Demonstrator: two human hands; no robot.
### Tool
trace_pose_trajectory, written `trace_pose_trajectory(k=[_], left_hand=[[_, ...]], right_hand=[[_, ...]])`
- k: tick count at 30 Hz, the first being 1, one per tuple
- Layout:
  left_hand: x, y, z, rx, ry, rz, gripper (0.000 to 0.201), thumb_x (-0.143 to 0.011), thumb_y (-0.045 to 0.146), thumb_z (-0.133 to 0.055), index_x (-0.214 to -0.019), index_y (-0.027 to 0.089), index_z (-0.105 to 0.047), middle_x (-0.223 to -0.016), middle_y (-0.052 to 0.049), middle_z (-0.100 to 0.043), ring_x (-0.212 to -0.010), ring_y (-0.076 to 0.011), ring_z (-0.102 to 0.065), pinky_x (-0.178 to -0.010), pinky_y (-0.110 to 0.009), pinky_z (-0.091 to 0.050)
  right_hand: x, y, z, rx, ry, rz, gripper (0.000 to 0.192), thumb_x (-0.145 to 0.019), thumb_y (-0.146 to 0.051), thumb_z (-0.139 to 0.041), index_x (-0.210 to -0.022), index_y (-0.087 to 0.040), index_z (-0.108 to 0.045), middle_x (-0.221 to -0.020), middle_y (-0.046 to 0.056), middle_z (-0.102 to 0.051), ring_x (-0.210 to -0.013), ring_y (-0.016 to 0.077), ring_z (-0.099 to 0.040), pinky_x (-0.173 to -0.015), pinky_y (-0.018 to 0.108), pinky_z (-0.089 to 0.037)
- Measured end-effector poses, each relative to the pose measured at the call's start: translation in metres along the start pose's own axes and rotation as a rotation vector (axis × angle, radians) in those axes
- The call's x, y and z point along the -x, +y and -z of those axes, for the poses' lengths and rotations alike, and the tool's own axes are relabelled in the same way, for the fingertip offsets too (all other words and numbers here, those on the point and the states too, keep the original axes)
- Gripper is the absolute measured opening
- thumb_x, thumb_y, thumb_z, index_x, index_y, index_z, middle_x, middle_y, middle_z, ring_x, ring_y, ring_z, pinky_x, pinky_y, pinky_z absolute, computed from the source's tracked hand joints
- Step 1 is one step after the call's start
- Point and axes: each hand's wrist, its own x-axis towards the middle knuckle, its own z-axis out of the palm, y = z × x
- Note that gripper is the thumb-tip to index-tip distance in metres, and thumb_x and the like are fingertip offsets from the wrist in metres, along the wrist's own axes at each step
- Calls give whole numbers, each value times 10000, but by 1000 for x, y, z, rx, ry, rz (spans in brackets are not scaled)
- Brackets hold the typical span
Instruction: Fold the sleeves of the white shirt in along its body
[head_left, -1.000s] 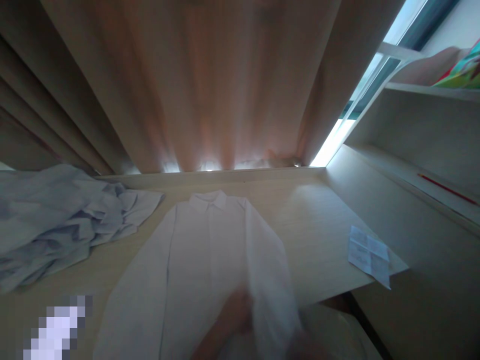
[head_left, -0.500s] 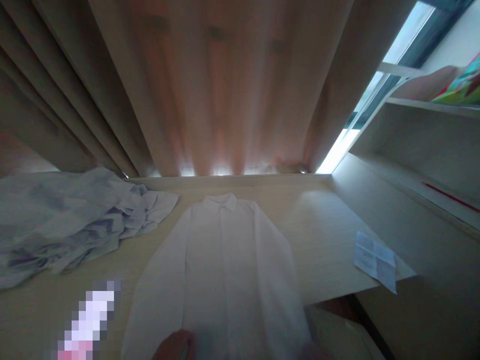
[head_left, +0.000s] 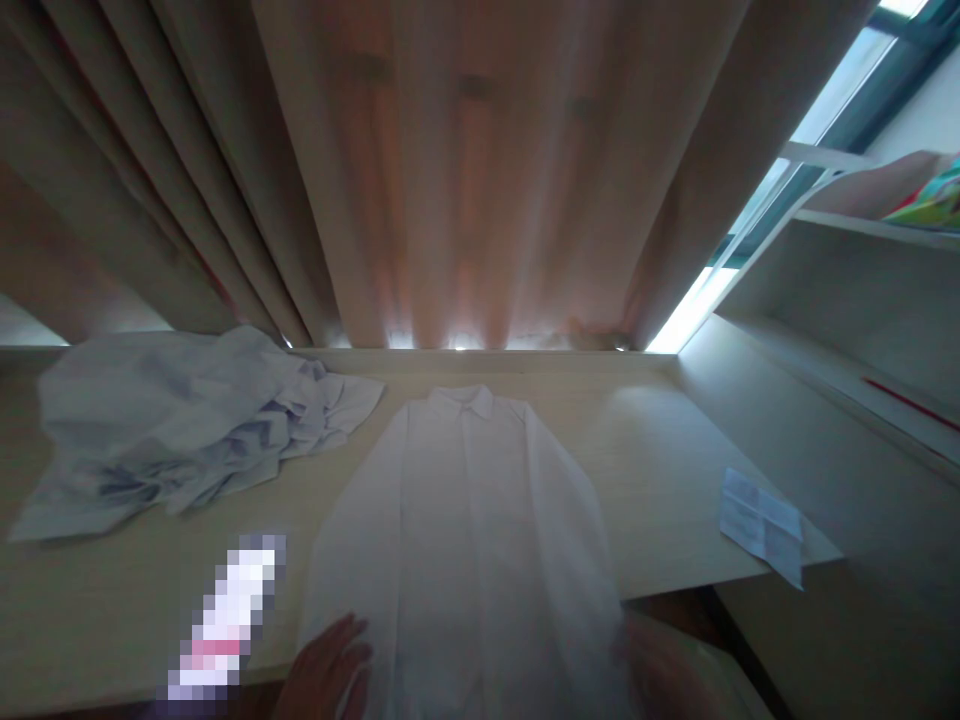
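Note:
A white collared shirt (head_left: 465, 520) lies front up on the table, its collar at the far side and its lower part running out of the bottom of the view. My left hand (head_left: 328, 668) is at the lower left sleeve, fingers stretched out and slightly apart, holding nothing I can see. Beside the opposite sleeve, my right hand (head_left: 652, 660) is dark and smeared by motion, so its fingers cannot be made out.
Crumpled pale fabric (head_left: 180, 410) is heaped at the table's (head_left: 660, 480) back left. A pixelated white and pink object (head_left: 225, 610) lies nearer. Creased paper (head_left: 761, 525) overhangs the right edge, close to a white shelf unit (head_left: 795, 430). Curtains (head_left: 480, 200) hang behind.
The view has shifted left, so everything sits farther right in it. More of both hands shows now, and my left hand's fingers have come up along the sleeve.

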Motion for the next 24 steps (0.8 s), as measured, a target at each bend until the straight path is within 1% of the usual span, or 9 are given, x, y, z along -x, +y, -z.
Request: trace_pose_trajectory(k=[2, 5, 8, 10, 13, 15, 19, 24], left_hand=[[-16, -10, -6, -46, 32, 56, 343, -809, 359, -434, -1102, 308, -606, -1191, -24, -620, -1138, -221, -544, -950, -416, -479], [-44, -23, -15, -149, 56, 142, 406, -854, 327, -343, -1199, 275, -552, -1261, -49, -574, -1199, -234, -491, -1017, -467, -409], [-68, -34, -31, -256, 8, 178, 452, -866, 325, -321, -1269, 233, -504, -1325, -82, -520, -1280, -268, -399, -1063, -509, -318], [-77, -41, -45, -318, -50, 199, 480, -866, 349, -336, -1313, 223, -460, -1385, -99, -456, -1324, -298, -329, -1072, -544, -263], [-79, -47, -64, -380, -123, 244, 519, -861, 394, -359, -1345, 216, -420, -1442, -126, -369, -1342, -329, -287, -1069, -577, -216], [-76, -49, -71, -395, -145, 255, 544, -858, 420, -373, -1359, 211, -397, -1456, -138, -339, -1346, -333, -277, -1075, -573, -200], [-72, -50, -72, -407, -161, 227, 580, -856, 441, -391, -1394, 232, -328, -1478, -133, -294, -1359, -332, -249, -1088, -562, -184], [-73, -51, -70, -407, -142, 235, 601, -844, 418, -426, -1404, 236, -304, -1480, -128, -292, -1365, -326, -234, -1094, -555, -183]], right_hand=[[-30, 0, -6, 23, 9, -131, 360, -738, -92, -386, -937, -219, -658, -1023, 69, -672, -979, 210, -613, -861, 336, -476], [-78, 7, -31, 46, -6, -240, 360, -804, -177, -400, -1091, -173, -617, -1193, 119, -602, -1099, 234, -559, -935, 382, -443], [-116, 16, -62, 114, 12, -296, 425, -839, -243, -405, -1228, -131, -533, -1348, 156, -477, -1224, 249, -459, -991, 400, -394], [-130, 20, -81, 151, 24, -302, 469, -866, -287, -384, -1294, -119, -475, -1405, 170, -404, -1287, 263, -380, -1030, 428, -340], [-137, 24, -102, 167, -12, -268, 514, -884, -337, -363, -1348, -122, -421, -1429, 175, -367, -1321, 284, -323, -1058, 469, -275], [-134, 25, -113, 186, -16, -253, 536, -888, -366, -350, -1362, -123, -406, -1437, 176, -353, -1334, 297, -292, -1067, 490, -242], [-129, 28, -123, 220, 41, -223, 573, -897, -417, -300, -1383, -123, -374, -1465, 159, -307, -1370, 288, -203, -1091, 500, -175], [-129, 25, -120, 225, 58, -196, 587, -897, -418, -262, -1380, -102, -372, -1457, 172, -313, -1368, 282, -207, -1093, 496, -169]])
